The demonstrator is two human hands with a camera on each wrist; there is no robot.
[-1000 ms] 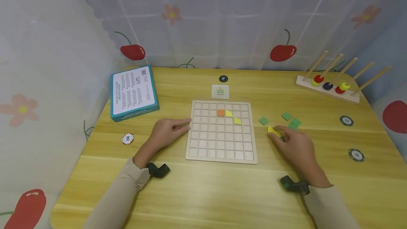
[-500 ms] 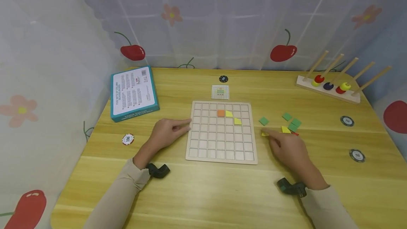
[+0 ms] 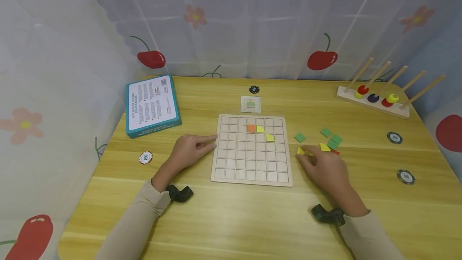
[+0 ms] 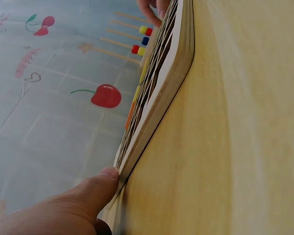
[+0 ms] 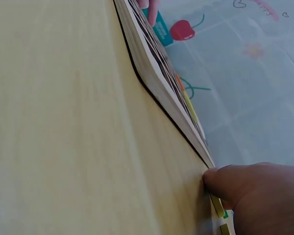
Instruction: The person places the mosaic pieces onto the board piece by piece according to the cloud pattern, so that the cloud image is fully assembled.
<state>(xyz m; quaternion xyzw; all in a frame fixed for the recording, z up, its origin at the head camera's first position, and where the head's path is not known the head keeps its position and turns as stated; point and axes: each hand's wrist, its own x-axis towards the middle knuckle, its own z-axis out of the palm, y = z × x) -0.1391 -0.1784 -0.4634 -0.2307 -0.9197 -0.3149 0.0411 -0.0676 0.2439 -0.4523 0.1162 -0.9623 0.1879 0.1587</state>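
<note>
My left hand [image 3: 187, 151] rests beside the wooden grid board [image 3: 231, 175], its straight thumb and forefinger touching the left edge. In the left wrist view, the thumb [image 4: 100, 188] meets the board's side. An orange square tile [image 3: 251, 128] and two yellow tiles with a curved edge, one of them the upper yellow tile [image 3: 260, 129], sit in the grid. Right of the board, my right hand [image 3: 326, 169] pinches a yellow tile [image 3: 300, 151] between thumb and forefinger, low at the table. Another yellow tile [image 3: 325, 147] and a red piece [image 3: 335, 152] lie partly behind that hand.
Several green square tiles [image 3: 300, 137] lie right of the board. A small pattern card [image 3: 250, 104] and a black chip [image 3: 254, 89] are behind it. A teal box [image 3: 153, 103] stands back left, a peg rack with beads [image 3: 373, 101] back right. More chips [image 3: 146, 157] lie toward both sides.
My right hand has moved left from the yellow pieces, uncovering one yellow tile and the red piece. Its thumb and forefinger have come around the leftmost yellow tile. The left hand has stayed put.
</note>
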